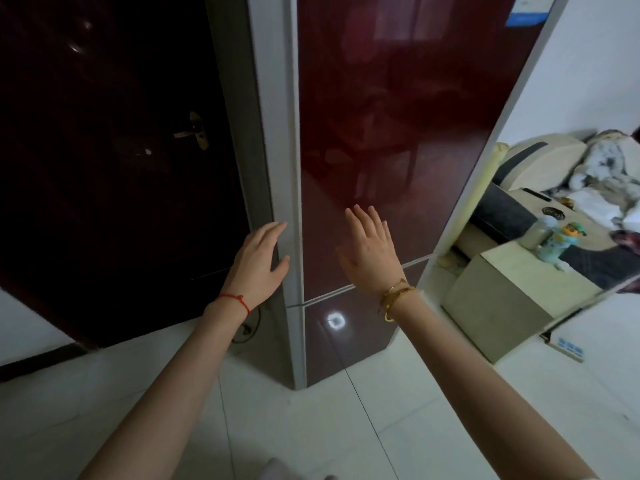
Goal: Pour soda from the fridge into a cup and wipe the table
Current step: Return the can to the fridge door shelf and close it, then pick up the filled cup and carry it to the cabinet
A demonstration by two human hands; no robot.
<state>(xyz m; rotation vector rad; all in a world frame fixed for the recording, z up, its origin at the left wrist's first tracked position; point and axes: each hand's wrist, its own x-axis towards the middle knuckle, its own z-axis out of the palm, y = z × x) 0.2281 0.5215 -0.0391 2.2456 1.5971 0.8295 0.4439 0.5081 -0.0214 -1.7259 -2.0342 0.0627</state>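
A tall fridge (398, 109) with a glossy dark red door and grey edges stands in front of me, its doors closed. My left hand (258, 263) is at the fridge's left grey edge, fingers apart and curled toward the edge of the upper door. My right hand (370, 249) is held flat with fingers spread, just in front of the lower part of the upper door. Neither hand holds anything. No soda, cup or cloth is in view.
A dark wooden door (114, 150) with a brass handle (195, 131) is left of the fridge. On the right stands a low beige cabinet (509, 299) with small bottles (554, 242), and a cluttered sofa (540, 168) behind it. White tiled floor (346, 427) lies below.
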